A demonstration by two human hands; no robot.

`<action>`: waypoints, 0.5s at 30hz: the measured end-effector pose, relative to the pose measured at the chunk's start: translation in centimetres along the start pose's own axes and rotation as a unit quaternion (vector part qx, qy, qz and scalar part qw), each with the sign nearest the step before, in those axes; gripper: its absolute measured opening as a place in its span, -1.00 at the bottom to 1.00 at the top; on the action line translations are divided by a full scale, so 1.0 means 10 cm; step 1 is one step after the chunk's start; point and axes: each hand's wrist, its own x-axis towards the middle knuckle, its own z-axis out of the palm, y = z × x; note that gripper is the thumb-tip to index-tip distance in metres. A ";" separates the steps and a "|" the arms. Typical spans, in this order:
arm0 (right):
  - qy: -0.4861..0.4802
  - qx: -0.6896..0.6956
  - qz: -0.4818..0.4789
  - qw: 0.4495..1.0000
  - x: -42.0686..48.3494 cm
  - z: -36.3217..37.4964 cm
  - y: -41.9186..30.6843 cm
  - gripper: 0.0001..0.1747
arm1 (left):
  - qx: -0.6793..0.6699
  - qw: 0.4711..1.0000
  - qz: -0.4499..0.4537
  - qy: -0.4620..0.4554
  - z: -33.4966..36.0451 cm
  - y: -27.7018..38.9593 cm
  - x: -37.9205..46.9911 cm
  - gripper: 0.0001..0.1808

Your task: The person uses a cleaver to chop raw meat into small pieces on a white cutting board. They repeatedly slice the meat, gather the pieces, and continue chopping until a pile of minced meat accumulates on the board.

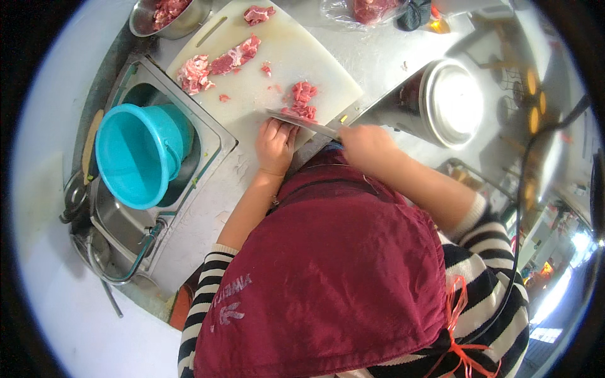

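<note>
On a white plastic cutting board [326,66], my right hand [366,146] grips the handle of a kitchen knife [302,123], its blade pointing left. My left hand [275,147] is at the board's near edge, its bent fingers close against the blade. Whatever lies under those fingertips is hidden. Cut red meat [302,101] is heaped just beyond the blade. Farther left on the board are a longer strip of raw meat [236,55] and a pile of pale, fatty trimmings [194,74]. Another meat chunk [259,15] sits near the far edge.
Left of the board, a turquoise bucket [134,156] stands in a steel sink [186,189] with a curved faucet [137,267]. A metal bowl of meat [182,21] is at far left. Bagged meat [373,10] lies at the back; a lidded steel pot [444,104] stands right.
</note>
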 end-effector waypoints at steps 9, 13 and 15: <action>0.049 0.032 -0.069 0.996 0.39 0.03 -0.25 -0.81 | 0.050 0.998 0.030 -0.036 -0.06 -0.02 0.04 -0.83; -0.016 0.017 -0.019 1.000 -0.07 -0.06 0.02 -0.81 | 0.027 0.999 0.023 0.004 -0.04 0.01 0.02 -0.83; -0.028 0.016 -0.008 0.999 -0.17 0.04 0.11 -0.80 | 0.020 0.999 0.008 -0.024 -0.02 -0.04 -0.02 -0.81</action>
